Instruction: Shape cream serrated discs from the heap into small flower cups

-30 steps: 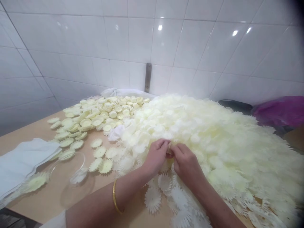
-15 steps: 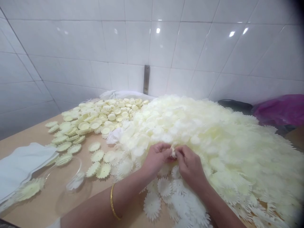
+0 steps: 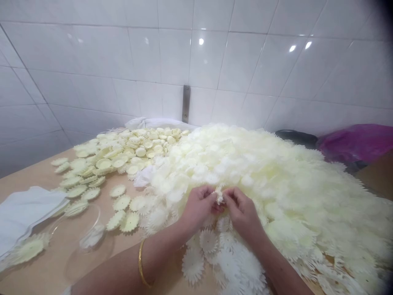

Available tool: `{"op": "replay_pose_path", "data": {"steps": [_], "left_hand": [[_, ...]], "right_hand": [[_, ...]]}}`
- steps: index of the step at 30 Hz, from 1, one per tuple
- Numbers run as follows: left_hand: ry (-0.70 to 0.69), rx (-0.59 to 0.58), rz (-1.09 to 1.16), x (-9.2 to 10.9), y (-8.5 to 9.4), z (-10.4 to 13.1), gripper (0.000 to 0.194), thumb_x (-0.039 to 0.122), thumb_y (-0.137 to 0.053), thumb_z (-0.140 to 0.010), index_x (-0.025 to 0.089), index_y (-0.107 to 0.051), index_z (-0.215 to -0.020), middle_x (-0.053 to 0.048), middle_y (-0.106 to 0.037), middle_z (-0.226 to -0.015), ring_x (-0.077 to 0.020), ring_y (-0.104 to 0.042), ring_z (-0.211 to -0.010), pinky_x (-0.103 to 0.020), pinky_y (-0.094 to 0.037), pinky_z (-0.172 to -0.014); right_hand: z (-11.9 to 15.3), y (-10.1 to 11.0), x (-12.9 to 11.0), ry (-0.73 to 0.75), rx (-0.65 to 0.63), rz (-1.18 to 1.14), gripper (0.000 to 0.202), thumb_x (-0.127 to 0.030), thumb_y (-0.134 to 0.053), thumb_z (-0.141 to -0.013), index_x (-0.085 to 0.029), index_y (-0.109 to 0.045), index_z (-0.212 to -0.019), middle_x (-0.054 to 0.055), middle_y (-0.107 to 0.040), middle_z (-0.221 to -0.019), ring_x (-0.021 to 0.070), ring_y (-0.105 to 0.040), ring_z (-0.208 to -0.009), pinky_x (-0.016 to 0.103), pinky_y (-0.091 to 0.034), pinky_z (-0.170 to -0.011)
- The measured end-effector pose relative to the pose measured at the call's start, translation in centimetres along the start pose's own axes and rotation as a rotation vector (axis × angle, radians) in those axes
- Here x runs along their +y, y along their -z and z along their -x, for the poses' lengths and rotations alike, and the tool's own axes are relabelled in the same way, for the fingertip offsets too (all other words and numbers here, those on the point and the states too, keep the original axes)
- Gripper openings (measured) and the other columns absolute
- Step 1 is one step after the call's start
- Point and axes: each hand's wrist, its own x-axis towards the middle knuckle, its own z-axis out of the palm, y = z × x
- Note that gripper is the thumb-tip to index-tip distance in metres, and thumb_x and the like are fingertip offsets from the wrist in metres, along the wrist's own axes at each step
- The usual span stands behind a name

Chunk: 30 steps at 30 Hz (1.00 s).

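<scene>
Both hands meet just below the middle of the view, in front of a large heap of pale, petal-edged discs (image 3: 233, 151). My left hand (image 3: 201, 205) pinches a small crumpled cream petal piece (image 3: 219, 195) between thumb and fingers. On its right side my right hand (image 3: 241, 207) has thumb and forefinger pressed together at the piece's edge. A gold bangle (image 3: 140, 262) circles my left wrist. Loose white scalloped discs (image 3: 193, 265) lie below the hands.
Stacks of thicker yellowish discs (image 3: 104, 164) spread at the left. A white cloth (image 3: 27, 213) and a clear round plastic item (image 3: 92, 237) lie nearer. A purple bag (image 3: 356, 141) and dark object (image 3: 296, 137) sit behind the heap, by the tiled wall (image 3: 138, 53).
The view has shifted slightly, so most things appear a little further left. The crumpled piece shows more between my fingers, and both hands stay close together on it.
</scene>
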Motion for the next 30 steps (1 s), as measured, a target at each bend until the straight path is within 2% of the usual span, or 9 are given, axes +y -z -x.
{"op": "replay_pose_path", "data": {"steps": [4, 6, 10, 15, 21, 24, 30], "left_hand": [[0.089, 0.053, 0.108, -0.02, 0.03, -0.23, 0.007, 0.012, -0.051, -0.07, 0.015, -0.046, -0.067, -0.001, -0.056, -0.053, -0.0146, -0.061, -0.054, -0.026, -0.049, -0.054], [0.1, 0.042, 0.117, -0.08, 0.01, -0.23, 0.008, 0.013, -0.053, -0.07, 0.015, -0.046, -0.067, -0.002, -0.058, -0.054, -0.0143, -0.061, -0.053, -0.025, -0.049, -0.053], [0.072, 0.035, 0.102, -0.2, 0.02, -0.16, 0.015, 0.022, -0.059, -0.07, 0.014, -0.048, -0.064, -0.003, -0.059, -0.057, -0.0121, -0.059, -0.051, -0.024, -0.049, -0.053], [0.044, 0.05, 0.105, -0.12, 0.05, -0.11, 0.018, 0.026, -0.06, -0.071, 0.014, -0.048, -0.064, -0.003, -0.06, -0.057, -0.0109, -0.058, -0.05, -0.023, -0.048, -0.052], [0.078, 0.077, 0.136, 0.15, -0.16, 0.01, 0.019, 0.028, -0.056, -0.074, 0.014, -0.046, -0.066, -0.005, -0.061, -0.058, -0.0132, -0.059, -0.051, -0.026, -0.049, -0.053], [0.074, 0.081, 0.129, 0.12, -0.12, 0.02, 0.021, 0.03, -0.056, -0.075, 0.015, -0.045, -0.066, -0.005, -0.061, -0.058, -0.0136, -0.059, -0.051, -0.026, -0.048, -0.052], [0.029, 0.025, 0.091, -0.43, 0.09, 0.01, 0.024, 0.036, -0.057, -0.074, 0.015, -0.049, -0.068, -0.004, -0.061, -0.06, -0.0121, -0.059, -0.052, -0.026, -0.049, -0.054]], "right_hand": [[-0.42, 0.34, 0.35, -0.084, 0.052, -0.107, 0.021, -0.033, -0.047, -0.08, -0.017, -0.048, -0.067, -0.001, -0.048, -0.058, 0.012, -0.047, -0.056, 0.022, -0.038, -0.055], [-0.43, 0.46, 0.3, -0.081, 0.051, -0.116, 0.021, -0.034, -0.048, -0.079, -0.017, -0.049, -0.067, -0.001, -0.048, -0.058, 0.0121, -0.047, -0.056, 0.023, -0.039, -0.055], [0.0, 0.38, -0.1, 0.043, 0.021, -0.029, 0.022, -0.033, -0.048, -0.081, -0.017, -0.052, -0.068, 0.0, -0.053, -0.062, 0.0131, -0.049, -0.059, 0.023, -0.039, -0.056], [0.24, 0.07, -0.22, 0.166, 0.008, 0.063, 0.018, -0.029, -0.049, -0.081, -0.016, -0.054, -0.069, 0.002, -0.055, -0.067, 0.0137, -0.051, -0.063, 0.024, -0.039, -0.06], [-0.28, 0.64, 0.34, 0.035, 0.09, -0.002, 0.019, -0.029, -0.045, -0.082, -0.017, -0.048, -0.067, -0.001, -0.051, -0.061, 0.012, -0.048, -0.059, 0.022, -0.038, -0.056], [-0.35, 0.92, 0.31, 0.02, 0.127, -0.03, 0.021, -0.031, -0.045, -0.082, -0.018, -0.047, -0.067, -0.001, -0.051, -0.06, 0.0119, -0.048, -0.059, 0.022, -0.038, -0.056], [0.2, 0.32, -0.37, 0.15, 0.025, 0.057, 0.017, -0.03, -0.048, -0.081, -0.017, -0.051, -0.072, 0.001, -0.053, -0.069, 0.0136, -0.051, -0.065, 0.024, -0.04, -0.061]]}}
